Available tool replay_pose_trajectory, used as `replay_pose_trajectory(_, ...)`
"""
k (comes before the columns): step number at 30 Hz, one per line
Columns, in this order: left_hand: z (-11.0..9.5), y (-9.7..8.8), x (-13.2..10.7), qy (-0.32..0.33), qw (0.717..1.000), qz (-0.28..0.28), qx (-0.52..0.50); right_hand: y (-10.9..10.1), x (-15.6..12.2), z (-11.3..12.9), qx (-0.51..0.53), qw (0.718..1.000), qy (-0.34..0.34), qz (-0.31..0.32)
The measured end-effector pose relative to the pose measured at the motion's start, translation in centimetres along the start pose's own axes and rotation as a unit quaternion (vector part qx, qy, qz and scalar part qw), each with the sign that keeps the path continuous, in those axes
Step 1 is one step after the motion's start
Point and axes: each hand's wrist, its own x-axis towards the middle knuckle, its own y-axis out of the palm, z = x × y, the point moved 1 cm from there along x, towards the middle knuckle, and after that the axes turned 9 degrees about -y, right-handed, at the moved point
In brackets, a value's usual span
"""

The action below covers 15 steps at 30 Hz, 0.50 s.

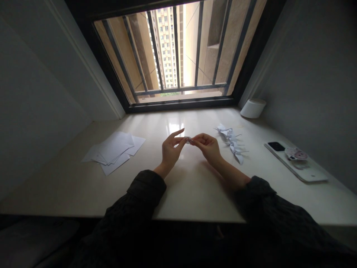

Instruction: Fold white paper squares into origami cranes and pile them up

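the left hand [170,149] and right hand [208,146] meet above the pale glossy desk [189,186], fingertips pinched together on a small folded white paper piece [189,140] held between them. just right of the right hand lie folded white paper cranes [232,143]; further right, a white phone [295,160]. well left of the left hand, loose white paper sheets [114,150].

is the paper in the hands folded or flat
Folded: the paper piece is a small compact shape pinched between left hand and right hand.
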Motion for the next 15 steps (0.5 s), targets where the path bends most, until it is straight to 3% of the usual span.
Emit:
replay_pose_trajectory(8,0.7,0.3,0.1,-0.036,0.999,0.002,-0.031,-0.1,0.0,-0.2,-0.040,0.999,-0.035,0.000)
replay_pose_trajectory(15,0.8,-0.2,0.2,-0.074,0.993,0.044,0.085,-1.3,0.6,-1.0,-0.106,0.992,-0.066,0.007)
